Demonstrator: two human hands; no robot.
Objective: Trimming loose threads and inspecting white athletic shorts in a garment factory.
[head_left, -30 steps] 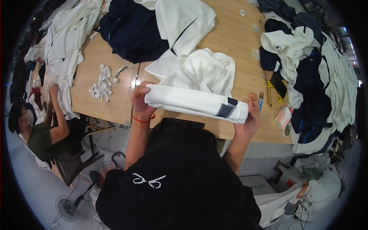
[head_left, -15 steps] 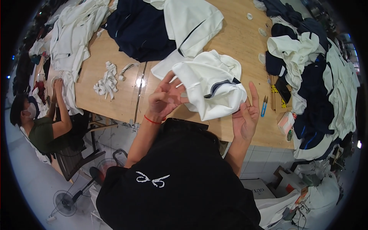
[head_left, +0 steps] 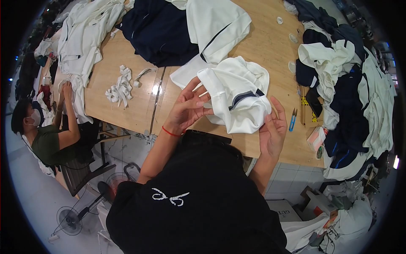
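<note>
White and navy, one garment [head_left: 237, 84] spans left grip [head_left: 203, 98] and right grip [head_left: 273, 115].

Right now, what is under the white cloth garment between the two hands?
The pale wooden table shows around the white cloth garment; whatever lies directly beneath it is covered and cannot be seen.

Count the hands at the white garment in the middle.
2: the left hand at the left edge of the white garment, the right hand at its right edge. No other hand shows there.
</note>
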